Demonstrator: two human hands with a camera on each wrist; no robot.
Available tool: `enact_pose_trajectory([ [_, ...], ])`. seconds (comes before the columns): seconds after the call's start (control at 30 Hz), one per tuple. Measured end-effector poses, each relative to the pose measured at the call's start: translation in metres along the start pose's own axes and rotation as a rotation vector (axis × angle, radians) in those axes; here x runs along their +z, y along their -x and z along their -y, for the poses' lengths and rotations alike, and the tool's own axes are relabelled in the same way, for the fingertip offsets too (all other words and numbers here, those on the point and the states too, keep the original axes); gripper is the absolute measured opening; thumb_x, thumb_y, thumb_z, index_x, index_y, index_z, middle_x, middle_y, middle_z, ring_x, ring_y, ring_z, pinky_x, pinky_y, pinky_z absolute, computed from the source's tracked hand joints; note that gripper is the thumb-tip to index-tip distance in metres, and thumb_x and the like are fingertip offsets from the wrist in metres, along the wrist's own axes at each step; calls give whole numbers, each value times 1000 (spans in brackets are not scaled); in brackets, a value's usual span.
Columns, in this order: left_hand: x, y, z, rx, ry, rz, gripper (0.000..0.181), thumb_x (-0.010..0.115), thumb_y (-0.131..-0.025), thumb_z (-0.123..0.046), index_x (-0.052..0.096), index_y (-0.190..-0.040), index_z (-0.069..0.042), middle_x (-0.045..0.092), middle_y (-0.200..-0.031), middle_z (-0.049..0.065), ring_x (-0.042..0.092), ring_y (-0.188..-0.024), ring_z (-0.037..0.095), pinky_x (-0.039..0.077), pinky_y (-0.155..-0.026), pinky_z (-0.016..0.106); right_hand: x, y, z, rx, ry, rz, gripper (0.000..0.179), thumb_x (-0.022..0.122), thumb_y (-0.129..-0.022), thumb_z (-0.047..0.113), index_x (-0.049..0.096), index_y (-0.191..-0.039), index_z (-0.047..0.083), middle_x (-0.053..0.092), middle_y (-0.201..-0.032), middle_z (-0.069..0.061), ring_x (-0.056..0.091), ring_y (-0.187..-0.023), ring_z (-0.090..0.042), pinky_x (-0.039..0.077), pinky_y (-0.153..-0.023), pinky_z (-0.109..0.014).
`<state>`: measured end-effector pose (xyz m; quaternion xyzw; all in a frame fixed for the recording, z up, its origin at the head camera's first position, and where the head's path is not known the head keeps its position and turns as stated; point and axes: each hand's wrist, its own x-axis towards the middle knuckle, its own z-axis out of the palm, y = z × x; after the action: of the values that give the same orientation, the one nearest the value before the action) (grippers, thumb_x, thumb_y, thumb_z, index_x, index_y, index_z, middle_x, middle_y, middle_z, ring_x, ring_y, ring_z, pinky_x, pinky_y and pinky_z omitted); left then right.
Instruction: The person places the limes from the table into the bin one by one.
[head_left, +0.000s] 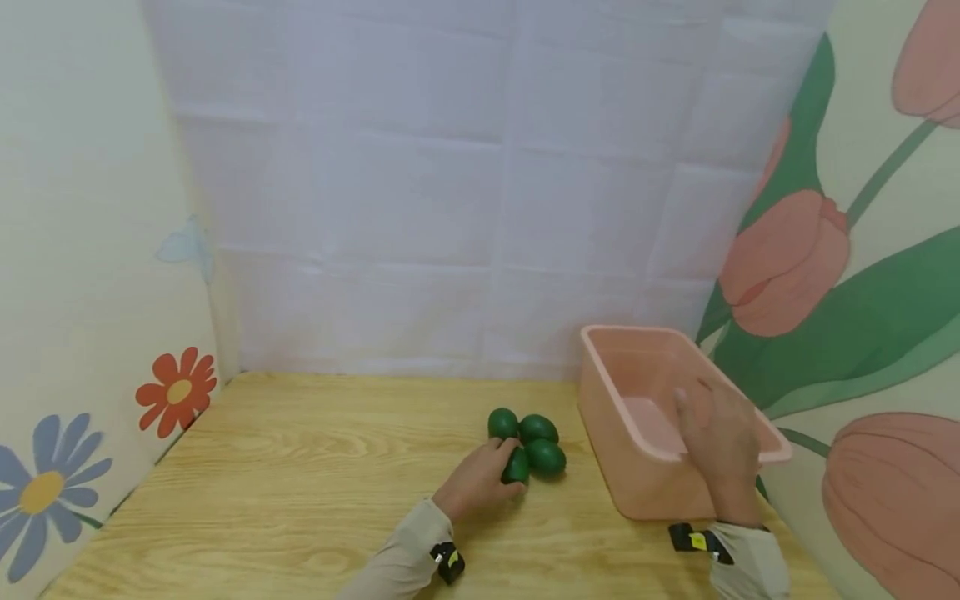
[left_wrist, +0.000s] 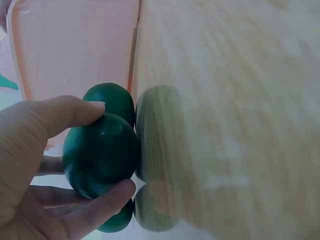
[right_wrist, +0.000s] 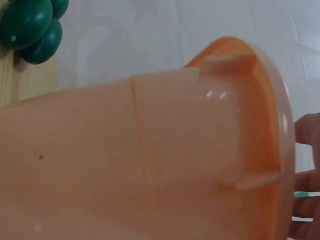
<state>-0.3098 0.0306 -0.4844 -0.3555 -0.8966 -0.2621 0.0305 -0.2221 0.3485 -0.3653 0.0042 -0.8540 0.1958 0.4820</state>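
Dark green oval fruits, glossy and smooth, lie clustered on the wooden table. My left hand (head_left: 480,479) has its thumb and fingers around the nearest green oval fruit (left_wrist: 102,152), which is at the tabletop. Touching or close beside it are three others: a back left fruit (head_left: 503,423), a back right fruit (head_left: 538,429) and a front right fruit (head_left: 546,457). Over the near part of a pink plastic bin (head_left: 611,450) is my right hand (head_left: 720,433), its fingers spread and loosely bent above the opening. Nothing shows in that hand; the bin's rim partly hides it in the right wrist view.
The bin stands at the table's right side, close to a wall with painted tulips (head_left: 787,258). A white cloth (head_left: 420,208) hangs behind the table (head_left: 300,475). On the left is a wall with painted flowers (head_left: 178,392).
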Motion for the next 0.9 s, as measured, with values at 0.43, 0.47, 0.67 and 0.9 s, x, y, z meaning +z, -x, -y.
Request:
enact_pose_trajectory([
  [0.43, -3, 2, -1, -10, 5, -30, 58, 75, -88, -38, 54, -135, -9, 60, -116, 9, 61, -94, 15, 53, -77, 31, -10, -1, -25, 155, 13, -2, 42, 62, -95, 26, 63, -121, -8, 60, -117, -33, 51, -110, -54, 37, -94, -66],
  [0.47, -4, 3, -1, -7, 3, -35, 59, 75, -88, -38, 54, -135, -8, 61, -117, 10, 61, -94, 16, 54, -77, 31, -11, 0, -27, 174, 8, 8, 43, 62, -95, 26, 63, -121, -8, 60, -119, -33, 51, -111, -54, 36, -95, -66],
  [0.67, -5, 4, -6, -9, 5, -61, 65, 72, -88, -39, 52, -139, -4, 61, -119, 14, 62, -94, 18, 54, -76, 32, -18, 0, -42, 258, 71, 56, 42, 59, -95, 26, 64, -117, -9, 62, -115, -34, 52, -107, -55, 36, -93, -69],
  [0.9, -6, 2, -11, 15, -7, -145, 65, 71, -88, -40, 52, -139, -4, 61, -122, 12, 63, -96, 19, 55, -77, 33, -23, -3, -51, 465, 155, 139, 54, 54, -96, 36, 58, -129, -6, 54, -127, -37, 43, -115, -60, 27, -95, -71],
])
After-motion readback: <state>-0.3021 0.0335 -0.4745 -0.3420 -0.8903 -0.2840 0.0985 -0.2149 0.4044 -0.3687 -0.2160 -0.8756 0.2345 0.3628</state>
